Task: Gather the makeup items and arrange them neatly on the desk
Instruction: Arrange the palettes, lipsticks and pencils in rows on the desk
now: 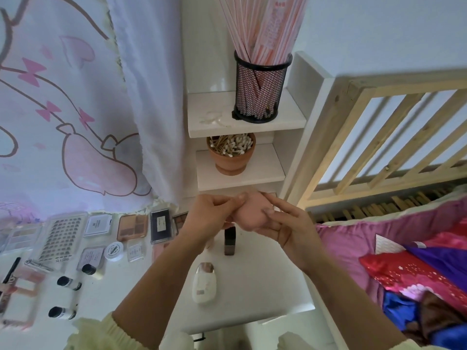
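**Head view: pink sponge held two-handed above the desk**

Fingers (269,211) of both hands pinch the pink sponge (252,215) from opp. sides. L thumb and forefinger take its left end. R fingertips press top and right side, w/ the other R fingers curled beneath as support. The pink sponge is in the air over the back of the desk (252,286), touching only the hands.

The two-handed hold prob. serves to check or reshape the soft item before set-down (judgement only). Left hand (212,218) and right hand (285,231) sit close together.

Directly below stands a dark tube (230,239), upright. Nearer the person, a white oval case (203,284) lies flat. To the left, palettes (132,227) lie in a row by the curtain (75,122) hem, w/ small bottles (68,282) nearer. That side looks already sorted. Bare desk near the dark tube is the likely set-down spot.
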`<action>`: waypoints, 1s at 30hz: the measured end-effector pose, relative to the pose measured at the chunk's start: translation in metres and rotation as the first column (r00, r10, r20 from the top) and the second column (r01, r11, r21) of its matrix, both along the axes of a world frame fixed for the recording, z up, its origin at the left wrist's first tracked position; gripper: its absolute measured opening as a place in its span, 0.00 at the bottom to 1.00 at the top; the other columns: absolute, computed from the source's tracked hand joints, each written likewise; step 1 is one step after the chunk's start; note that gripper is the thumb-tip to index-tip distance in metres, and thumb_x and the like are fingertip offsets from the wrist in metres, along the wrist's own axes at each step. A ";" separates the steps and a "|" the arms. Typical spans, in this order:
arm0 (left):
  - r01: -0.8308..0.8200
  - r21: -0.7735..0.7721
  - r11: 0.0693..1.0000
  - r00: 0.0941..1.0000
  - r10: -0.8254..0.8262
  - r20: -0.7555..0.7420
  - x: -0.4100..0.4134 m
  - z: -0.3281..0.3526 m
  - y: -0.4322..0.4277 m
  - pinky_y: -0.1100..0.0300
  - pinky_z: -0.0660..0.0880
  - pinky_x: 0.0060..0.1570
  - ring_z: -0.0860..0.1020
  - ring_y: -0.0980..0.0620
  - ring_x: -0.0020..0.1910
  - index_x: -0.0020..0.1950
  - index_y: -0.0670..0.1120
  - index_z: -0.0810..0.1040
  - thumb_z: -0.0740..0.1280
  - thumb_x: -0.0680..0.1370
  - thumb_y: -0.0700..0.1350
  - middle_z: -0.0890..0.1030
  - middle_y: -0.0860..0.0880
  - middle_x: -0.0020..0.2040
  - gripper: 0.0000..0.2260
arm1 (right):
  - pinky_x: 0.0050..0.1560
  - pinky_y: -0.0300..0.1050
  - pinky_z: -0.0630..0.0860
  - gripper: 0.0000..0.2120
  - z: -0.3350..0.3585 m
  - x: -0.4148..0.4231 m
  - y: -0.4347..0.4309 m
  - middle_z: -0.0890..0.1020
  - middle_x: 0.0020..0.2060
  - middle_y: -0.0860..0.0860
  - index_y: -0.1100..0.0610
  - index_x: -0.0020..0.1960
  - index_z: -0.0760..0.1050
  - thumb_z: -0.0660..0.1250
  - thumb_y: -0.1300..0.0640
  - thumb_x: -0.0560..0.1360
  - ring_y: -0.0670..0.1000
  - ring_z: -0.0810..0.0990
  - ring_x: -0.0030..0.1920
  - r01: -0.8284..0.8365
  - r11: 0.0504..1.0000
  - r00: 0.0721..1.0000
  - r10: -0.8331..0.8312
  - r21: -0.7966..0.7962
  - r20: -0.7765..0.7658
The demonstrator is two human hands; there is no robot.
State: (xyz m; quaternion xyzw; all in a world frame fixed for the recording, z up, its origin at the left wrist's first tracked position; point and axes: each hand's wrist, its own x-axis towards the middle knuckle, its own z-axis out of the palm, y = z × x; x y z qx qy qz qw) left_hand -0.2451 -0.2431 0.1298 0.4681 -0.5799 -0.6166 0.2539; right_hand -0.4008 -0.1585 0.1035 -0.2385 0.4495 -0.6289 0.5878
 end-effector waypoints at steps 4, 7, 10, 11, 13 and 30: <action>-0.128 0.133 0.983 0.971 0.152 -0.187 0.001 -0.010 0.011 0.60 0.79 0.49 0.83 0.58 0.47 0.49 0.50 0.83 0.65 0.77 0.57 0.85 0.52 0.46 0.13 | 0.46 0.45 0.82 0.19 0.004 0.009 -0.002 0.83 0.53 0.62 0.65 0.62 0.75 0.66 0.61 0.72 0.58 0.84 0.50 0.052 0.999 0.991 -0.051 -0.005 0.127; -0.247 0.225 0.943 0.902 0.309 -0.303 -0.002 -0.019 0.020 0.58 0.78 0.52 0.82 0.55 0.53 0.51 0.52 0.81 0.61 0.80 0.55 0.85 0.51 0.49 0.12 | 0.46 0.44 0.82 0.19 0.008 0.018 -0.004 0.84 0.49 0.62 0.65 0.58 0.76 0.70 0.59 0.69 0.58 0.85 0.48 0.065 0.997 0.998 -0.064 0.029 -0.006; -0.225 0.473 0.852 0.768 0.454 -0.453 -0.004 -0.023 0.019 0.53 0.76 0.57 0.80 0.47 0.59 0.61 0.45 0.77 0.59 0.81 0.55 0.82 0.43 0.57 0.17 | 0.43 0.43 0.82 0.18 0.014 0.027 -0.007 0.86 0.41 0.57 0.63 0.54 0.78 0.75 0.57 0.68 0.56 0.86 0.42 0.100 0.991 0.951 -0.071 0.084 -0.302; -0.167 0.547 0.820 0.717 0.482 -0.504 -0.004 -0.022 0.018 0.51 0.75 0.60 0.79 0.44 0.60 0.63 0.44 0.76 0.57 0.81 0.56 0.81 0.41 0.60 0.19 | 0.42 0.44 0.82 0.17 0.015 0.030 -0.009 0.86 0.38 0.56 0.63 0.53 0.79 0.76 0.56 0.68 0.55 0.86 0.39 0.105 0.990 0.903 -0.053 0.099 -0.426; -0.048 0.646 0.762 0.634 0.522 -0.570 0.000 -0.020 0.014 0.48 0.72 0.63 0.76 0.39 0.62 0.66 0.44 0.75 0.54 0.82 0.55 0.78 0.38 0.63 0.21 | 0.41 0.46 0.82 0.15 0.014 0.031 -0.011 0.85 0.34 0.52 0.60 0.48 0.81 0.78 0.51 0.68 0.51 0.85 0.34 0.108 0.991 0.690 -0.019 0.077 -0.724; 0.180 0.572 0.800 0.722 0.287 -0.629 0.016 -0.020 0.013 0.51 0.80 0.51 0.81 0.43 0.56 0.71 0.53 0.70 0.52 0.83 0.56 0.78 0.43 0.64 0.20 | 0.50 0.52 0.77 0.27 0.055 0.009 -0.030 0.84 0.48 0.50 0.58 0.53 0.80 0.61 0.37 0.69 0.53 0.81 0.49 -0.440 0.888 -0.262 0.013 0.132 -0.965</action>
